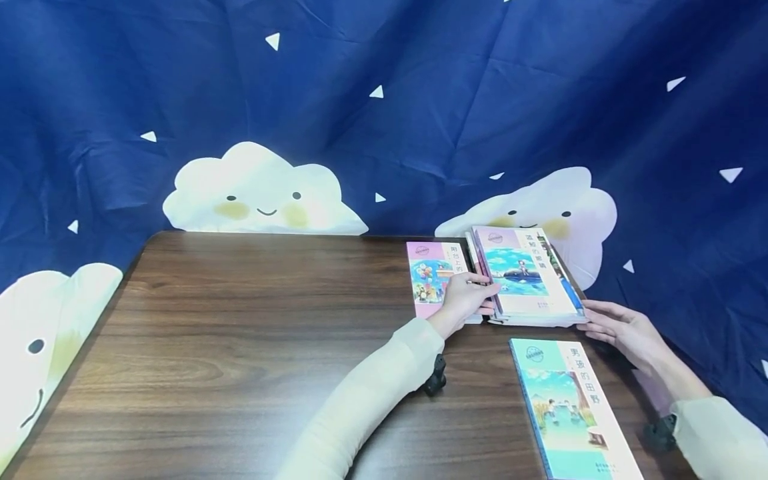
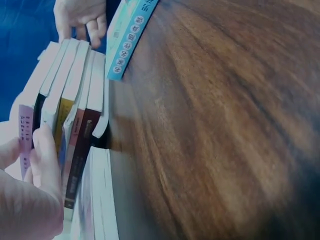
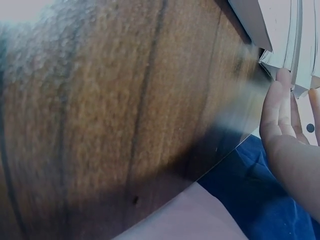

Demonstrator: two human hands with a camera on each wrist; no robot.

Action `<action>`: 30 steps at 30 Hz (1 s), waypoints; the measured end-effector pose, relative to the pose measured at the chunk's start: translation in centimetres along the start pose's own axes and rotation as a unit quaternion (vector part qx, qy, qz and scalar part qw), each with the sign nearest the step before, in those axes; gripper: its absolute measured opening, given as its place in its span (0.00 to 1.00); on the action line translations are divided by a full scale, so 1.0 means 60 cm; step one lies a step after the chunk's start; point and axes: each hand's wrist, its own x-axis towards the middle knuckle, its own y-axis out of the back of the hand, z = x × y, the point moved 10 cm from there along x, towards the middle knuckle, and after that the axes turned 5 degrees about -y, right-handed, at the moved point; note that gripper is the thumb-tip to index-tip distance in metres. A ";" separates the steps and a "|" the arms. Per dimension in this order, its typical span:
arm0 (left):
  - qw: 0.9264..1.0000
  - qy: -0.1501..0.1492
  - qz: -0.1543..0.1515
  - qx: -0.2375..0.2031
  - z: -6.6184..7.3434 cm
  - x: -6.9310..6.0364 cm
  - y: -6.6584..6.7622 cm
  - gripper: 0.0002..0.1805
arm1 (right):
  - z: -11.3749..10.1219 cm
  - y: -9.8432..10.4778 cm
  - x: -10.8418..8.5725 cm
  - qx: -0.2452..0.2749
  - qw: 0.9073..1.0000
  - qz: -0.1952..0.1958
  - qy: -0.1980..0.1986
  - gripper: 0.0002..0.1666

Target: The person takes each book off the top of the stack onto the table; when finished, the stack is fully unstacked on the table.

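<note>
Green book: nearest, it lies flat and cover up (image 1: 561,410) on the table (image 1: 252,347), apart from the stack and a little to the front of it.
Right hand: it (image 1: 624,331) reaches in at the stack's near right corner; its fingers are extended and relaxed, fingertips against the page edges, gripping nothing.
Left hand: it (image 1: 463,299) rests along the stack's left side, fingers laid against the spines rather than wrapped round the pile.
Stack of books: it (image 1: 522,273) sits between the two hands, near the table's far right corner, a lilac-and-blue cover on top. The spines look uneven in the left wrist view, and another cover peeks out along the right side.
Squaring the stack: this seems the step in hand; it would go best with the left fingers kept flat as a fence while the right hand nudges gently, low enough to catch every book. Too firm a push rightward could bring the pile over the table's edge.
Pink book: just left of the stack (image 1: 429,280), partly hidden by the left hand; best kept clear of the moving spines.
Curtain: blue (image 1: 360,40), hanging behind everything.
</note>
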 end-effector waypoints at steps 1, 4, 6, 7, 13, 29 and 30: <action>1.000 0.002 -0.002 -0.007 0.000 0.000 -0.001 0.13 | -0.001 0.000 0.000 -0.002 1.000 0.001 0.002 0.22; 1.000 0.016 -0.003 -0.025 -0.002 0.001 -0.003 0.11 | -0.001 0.000 0.000 -0.002 1.000 0.001 0.001 0.22; 0.999 0.027 0.000 -0.032 -0.002 -0.001 -0.004 0.11 | -0.001 0.000 0.000 0.000 1.000 0.001 -0.001 0.22; 0.999 0.030 0.002 -0.032 -0.003 -0.001 -0.004 0.11 | -0.001 0.000 0.000 0.000 1.000 0.002 -0.002 0.22; 0.999 0.038 0.005 -0.033 -0.001 -0.002 -0.006 0.09 | -0.002 -0.001 -0.002 0.000 1.000 0.000 0.000 0.22; 0.999 0.012 0.028 0.011 0.010 -0.006 -0.004 0.14 | -0.003 -0.006 0.001 0.013 1.000 -0.005 0.010 0.24; 1.000 0.012 0.027 0.011 0.010 -0.006 -0.005 0.15 | -0.003 -0.006 0.000 0.015 1.000 -0.005 0.012 0.24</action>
